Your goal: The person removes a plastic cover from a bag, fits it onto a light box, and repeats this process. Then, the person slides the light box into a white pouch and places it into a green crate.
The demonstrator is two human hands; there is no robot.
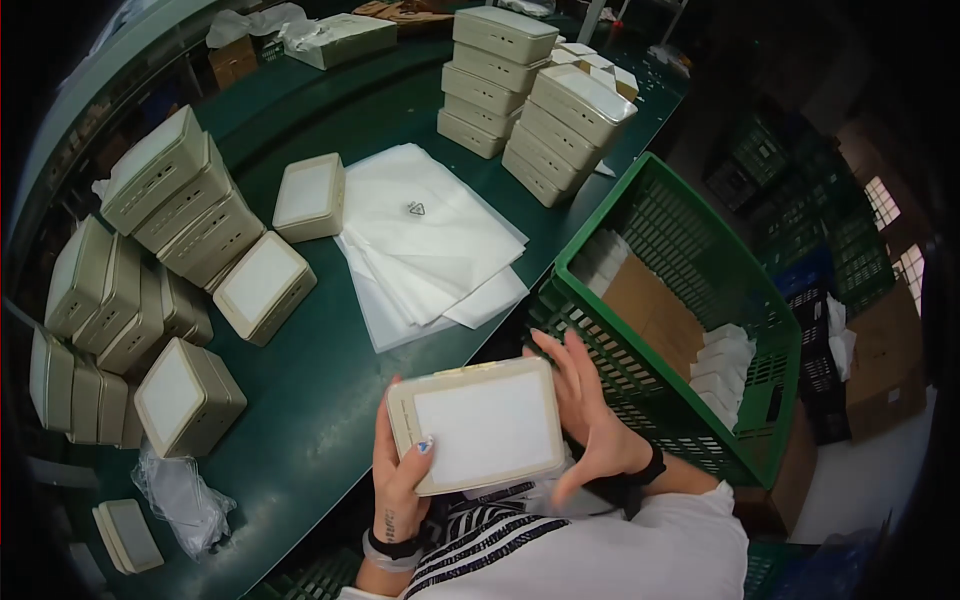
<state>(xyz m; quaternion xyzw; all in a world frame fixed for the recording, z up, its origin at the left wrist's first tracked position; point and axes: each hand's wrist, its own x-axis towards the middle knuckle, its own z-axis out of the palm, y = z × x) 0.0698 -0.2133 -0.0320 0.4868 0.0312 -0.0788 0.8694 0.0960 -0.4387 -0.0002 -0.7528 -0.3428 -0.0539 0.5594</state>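
From the head camera, looking down: both hands hold one flat beige box (487,424) with a white face, low in the picture, just above the person's lap and off the near edge of the green worktop (330,380). The left hand (400,478) is closed round the box's lower left corner, thumb lying over the face, fingers tucked behind. The right hand (588,410) presses against the right edge with fingers spread wide, so the box sits clamped between the two palms, tilted slightly to the left.

On the worktop beyond it lies a loose heap of white plastic bags (425,240). To the left stand and lean many boxes of the same kind (165,260), one lying flat near the bags (309,196), and two neat stacks (535,95) rise at the far side. A green crate (690,300) sits just right of the hands, holding brown card and some white wrapped items.

The back of the held box is hidden, as are the left fingers behind it. The leftmost boxes fade into the dark rim, and a crumpled clear bag (185,495) at lower left is hard to read.
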